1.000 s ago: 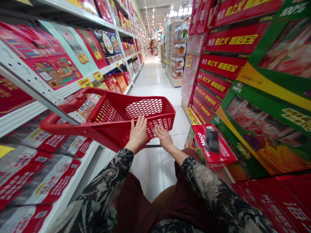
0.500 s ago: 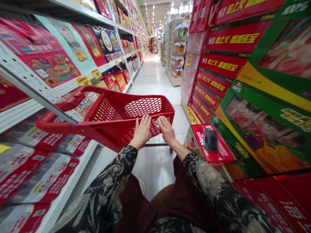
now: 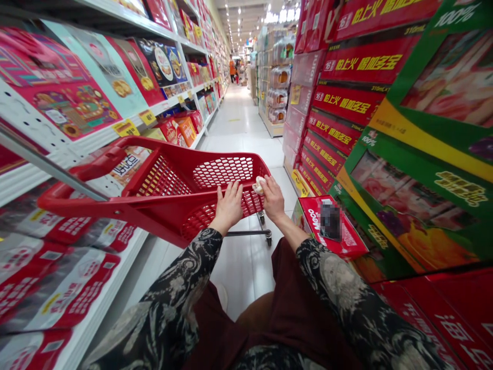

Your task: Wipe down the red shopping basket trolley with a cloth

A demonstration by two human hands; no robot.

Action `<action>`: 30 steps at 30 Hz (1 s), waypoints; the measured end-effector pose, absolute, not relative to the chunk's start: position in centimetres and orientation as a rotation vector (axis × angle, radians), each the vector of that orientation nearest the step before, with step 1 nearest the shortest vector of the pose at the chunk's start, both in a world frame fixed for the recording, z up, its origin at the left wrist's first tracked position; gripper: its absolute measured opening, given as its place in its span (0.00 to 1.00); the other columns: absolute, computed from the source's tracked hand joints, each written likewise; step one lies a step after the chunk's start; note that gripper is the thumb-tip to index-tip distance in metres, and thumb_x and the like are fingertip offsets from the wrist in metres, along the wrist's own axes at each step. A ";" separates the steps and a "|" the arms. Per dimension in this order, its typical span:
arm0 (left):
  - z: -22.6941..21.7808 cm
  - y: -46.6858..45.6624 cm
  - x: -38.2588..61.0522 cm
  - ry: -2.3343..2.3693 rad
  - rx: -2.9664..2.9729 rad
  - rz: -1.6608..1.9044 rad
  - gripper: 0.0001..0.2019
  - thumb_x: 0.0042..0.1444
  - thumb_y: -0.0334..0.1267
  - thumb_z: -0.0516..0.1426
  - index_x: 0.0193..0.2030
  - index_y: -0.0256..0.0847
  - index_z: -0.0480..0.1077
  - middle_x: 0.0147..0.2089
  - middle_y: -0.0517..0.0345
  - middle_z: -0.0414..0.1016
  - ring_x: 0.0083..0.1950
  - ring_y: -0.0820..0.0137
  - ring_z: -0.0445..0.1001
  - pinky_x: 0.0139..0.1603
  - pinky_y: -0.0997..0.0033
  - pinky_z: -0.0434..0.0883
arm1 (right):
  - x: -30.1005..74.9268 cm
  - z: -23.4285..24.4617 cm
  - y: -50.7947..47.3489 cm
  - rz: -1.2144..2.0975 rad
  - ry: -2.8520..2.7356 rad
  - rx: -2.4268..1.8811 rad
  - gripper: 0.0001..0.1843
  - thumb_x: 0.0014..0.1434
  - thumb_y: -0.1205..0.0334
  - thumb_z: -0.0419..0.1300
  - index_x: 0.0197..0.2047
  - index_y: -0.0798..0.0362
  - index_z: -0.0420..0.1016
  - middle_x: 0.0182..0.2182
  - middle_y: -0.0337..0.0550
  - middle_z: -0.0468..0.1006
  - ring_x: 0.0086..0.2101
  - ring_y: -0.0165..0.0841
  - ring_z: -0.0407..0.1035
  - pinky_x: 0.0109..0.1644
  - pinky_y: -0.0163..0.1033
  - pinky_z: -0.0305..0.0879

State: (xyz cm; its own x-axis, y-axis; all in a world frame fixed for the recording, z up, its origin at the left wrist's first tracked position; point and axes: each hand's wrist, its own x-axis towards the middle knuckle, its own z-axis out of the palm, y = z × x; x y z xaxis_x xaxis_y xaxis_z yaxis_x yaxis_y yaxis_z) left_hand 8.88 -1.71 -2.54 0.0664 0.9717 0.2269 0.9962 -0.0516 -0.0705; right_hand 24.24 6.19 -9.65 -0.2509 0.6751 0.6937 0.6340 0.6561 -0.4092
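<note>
A red plastic shopping cart [image 3: 154,205] stands sideways in front of me, its mesh basket tapering to the right. My left hand [image 3: 229,204] lies with straight fingers on the near side of the basket, just below the rim, and holds nothing. At the basket's right end, my right hand [image 3: 272,196] is closed on a crumpled white cloth or tissue [image 3: 259,185], which pokes out by the rim. A metal bar of the cart with small wheels [image 3: 268,238] shows under my right wrist.
Shelves with boxed goods [image 3: 73,97] line the left side. On the right rise stacked red drink cartons [image 3: 346,108] and green juice boxes [image 3: 423,190]. A red Meco box [image 3: 354,236] with a dark, blurred item sits near my right forearm. People [image 3: 234,69] stand far down the aisle.
My right hand has shifted right along the cart's rim, and more of the white cloth shows. The cart has turned slightly, uncovering its wheels. My left hand stays on the basket side.
</note>
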 end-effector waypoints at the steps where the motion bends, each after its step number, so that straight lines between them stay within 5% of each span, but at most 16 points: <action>1: -2.6 -1.7 8.9 -2.014 -2.145 -0.162 0.33 0.52 0.31 0.47 0.67 0.32 0.51 0.71 0.44 0.50 0.71 0.56 0.45 0.68 0.39 0.41 | 24.3 -10.1 6.1 0.059 -1.970 -1.027 0.26 0.60 0.75 0.47 0.60 0.53 0.66 0.63 0.47 0.62 0.65 0.36 0.49 0.68 0.49 0.50; 10: -2.3 -1.7 8.5 -2.043 -2.171 -0.101 0.34 0.52 0.34 0.47 0.68 0.29 0.50 0.70 0.44 0.49 0.72 0.57 0.45 0.68 0.39 0.42 | 25.4 -14.4 4.6 0.116 -2.118 -1.028 0.27 0.57 0.78 0.48 0.57 0.52 0.70 0.62 0.47 0.64 0.63 0.35 0.53 0.65 0.47 0.58; 16: -2.0 -2.1 8.3 -2.024 -2.170 -0.079 0.34 0.51 0.31 0.46 0.68 0.29 0.50 0.71 0.45 0.48 0.72 0.58 0.44 0.68 0.39 0.43 | 26.1 -12.3 4.5 0.110 -2.118 -0.933 0.29 0.57 0.78 0.47 0.57 0.51 0.70 0.60 0.44 0.67 0.61 0.33 0.58 0.64 0.45 0.60; 22: -1.7 -2.4 7.9 -2.022 -2.175 -0.037 0.34 0.53 0.33 0.46 0.68 0.29 0.49 0.71 0.46 0.46 0.72 0.58 0.42 0.69 0.40 0.43 | 25.9 -9.6 6.6 0.042 -1.852 -0.982 0.29 0.58 0.77 0.44 0.60 0.52 0.66 0.63 0.44 0.62 0.65 0.35 0.50 0.68 0.50 0.52; 30: -1.5 -2.3 7.4 -2.055 -2.218 -0.028 0.35 0.52 0.36 0.48 0.68 0.28 0.48 0.72 0.46 0.45 0.72 0.57 0.42 0.68 0.39 0.42 | 25.3 -15.5 3.7 0.252 -2.075 -1.210 0.26 0.55 0.79 0.48 0.53 0.52 0.73 0.59 0.47 0.68 0.58 0.35 0.63 0.61 0.44 0.63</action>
State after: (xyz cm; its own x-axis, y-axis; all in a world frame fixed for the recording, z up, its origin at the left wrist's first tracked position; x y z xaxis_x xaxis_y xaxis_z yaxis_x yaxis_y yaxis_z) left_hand 7.40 -2.34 -1.52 0.0794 0.9925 0.0929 0.9946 -0.0727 -0.0736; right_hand 25.29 3.72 -15.50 -0.3087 0.8216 0.4792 0.6827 0.5422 -0.4898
